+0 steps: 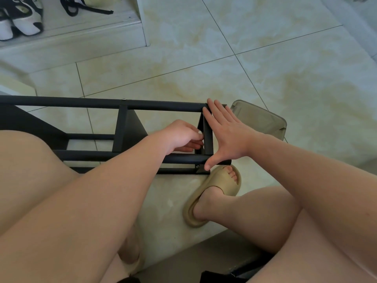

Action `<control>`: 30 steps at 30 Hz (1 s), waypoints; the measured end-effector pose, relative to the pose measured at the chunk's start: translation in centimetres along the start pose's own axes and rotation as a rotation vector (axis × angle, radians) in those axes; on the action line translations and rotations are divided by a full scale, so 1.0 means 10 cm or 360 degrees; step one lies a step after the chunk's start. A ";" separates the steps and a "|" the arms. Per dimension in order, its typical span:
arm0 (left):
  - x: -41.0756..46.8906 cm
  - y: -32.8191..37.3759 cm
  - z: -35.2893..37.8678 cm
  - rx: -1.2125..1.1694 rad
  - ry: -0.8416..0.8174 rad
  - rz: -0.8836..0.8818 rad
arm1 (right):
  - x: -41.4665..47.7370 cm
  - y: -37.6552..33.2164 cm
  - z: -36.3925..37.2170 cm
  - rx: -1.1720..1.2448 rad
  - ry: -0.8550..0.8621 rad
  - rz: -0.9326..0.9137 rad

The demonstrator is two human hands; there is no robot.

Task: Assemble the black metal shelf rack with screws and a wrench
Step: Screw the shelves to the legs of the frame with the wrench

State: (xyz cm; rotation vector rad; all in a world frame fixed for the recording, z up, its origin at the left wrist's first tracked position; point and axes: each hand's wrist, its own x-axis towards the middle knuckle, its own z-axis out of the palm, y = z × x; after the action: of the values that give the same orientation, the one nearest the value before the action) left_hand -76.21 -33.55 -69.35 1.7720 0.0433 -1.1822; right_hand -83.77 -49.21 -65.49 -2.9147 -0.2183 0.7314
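Observation:
The black metal rack lies on its side on the tiled floor between my knees. My right hand lies flat with straight fingers against the rack's right end bar, fingertips on the top rail and thumb down by a fitted screw in the lower corner. My left hand reaches inside the frame, its fingers curled against the inner side of that end bar. It pinches a small pale part there that looks like a screw and is mostly hidden. No wrench is in view.
A smoky clear plastic box stands on the floor just right of the rack's end. My foot in a tan slipper sits below the rack's corner. Shoes rest on a raised step at the far left.

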 end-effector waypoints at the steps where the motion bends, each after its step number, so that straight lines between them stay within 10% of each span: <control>1: 0.00 0.01 0.00 -0.0021 0.0023 0.0008 | 0.00 0.00 0.00 0.0002 -0.0001 0.0004; 30: -0.06 0.13 0.04 -0.0102 0.0068 -0.0177 | 0.00 -0.01 -0.01 0.0002 -0.0001 0.0007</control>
State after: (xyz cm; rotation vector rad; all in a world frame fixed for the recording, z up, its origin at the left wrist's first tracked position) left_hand -76.20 -34.29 -68.09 1.7572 0.2048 -1.2084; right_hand -83.71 -49.08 -65.43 -2.9148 -0.2112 0.7328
